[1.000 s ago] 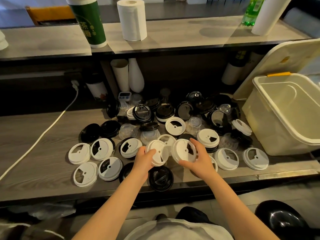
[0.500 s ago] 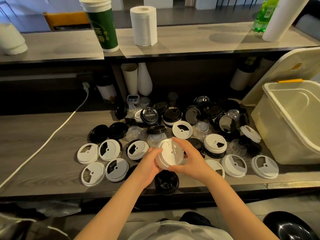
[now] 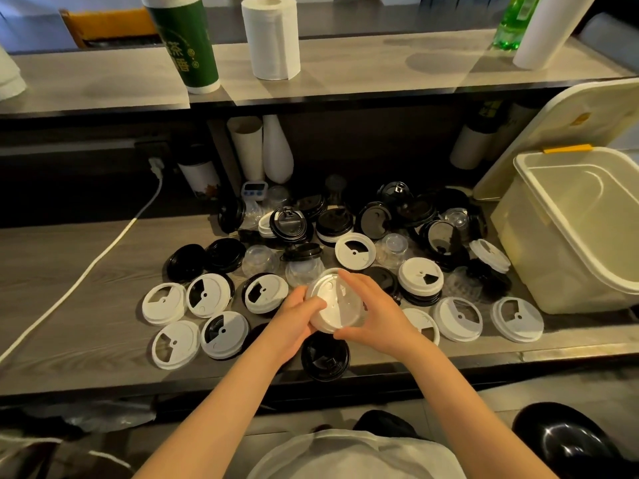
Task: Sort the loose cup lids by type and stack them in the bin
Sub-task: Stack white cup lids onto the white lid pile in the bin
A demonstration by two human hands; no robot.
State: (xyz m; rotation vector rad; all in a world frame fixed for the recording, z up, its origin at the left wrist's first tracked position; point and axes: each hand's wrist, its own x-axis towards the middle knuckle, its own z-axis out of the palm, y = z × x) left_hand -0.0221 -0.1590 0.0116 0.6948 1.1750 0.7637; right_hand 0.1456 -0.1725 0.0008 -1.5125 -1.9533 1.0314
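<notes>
Both hands meet over the middle of the counter (image 3: pixel 69 326), pressed around one small stack of white lids (image 3: pixel 333 302). Left hand (image 3: pixel 294 319) grips the stack's near-left edge, thumb on top; right hand (image 3: pixel 377 312) cups its right side, fingers curled over the rim. The stack is tilted, held just above the counter. Loose lids lie all around. White ones sit flat to the left in two rows (image 3: pixel 207 295), and three more lie to the right near the counter edge (image 3: pixel 458 318). One black lid (image 3: pixel 325 356) lies directly below the hands at the front edge. Behind the hands, black lids (image 3: pixel 377 219) and clear dome lids (image 3: pixel 259 259) are heaped together, some tilted, some overlapping. The bin (image 3: pixel 553 243) stands at the right end of the counter, open, nothing visible inside; its cover (image 3: pixel 567 126) leans upright behind it. A white cable (image 3: pixel 86 271) crosses the counter on the left. On the upper shelf stand a green cup (image 3: pixel 183 46) and a paper roll (image 3: pixel 271 36).
</notes>
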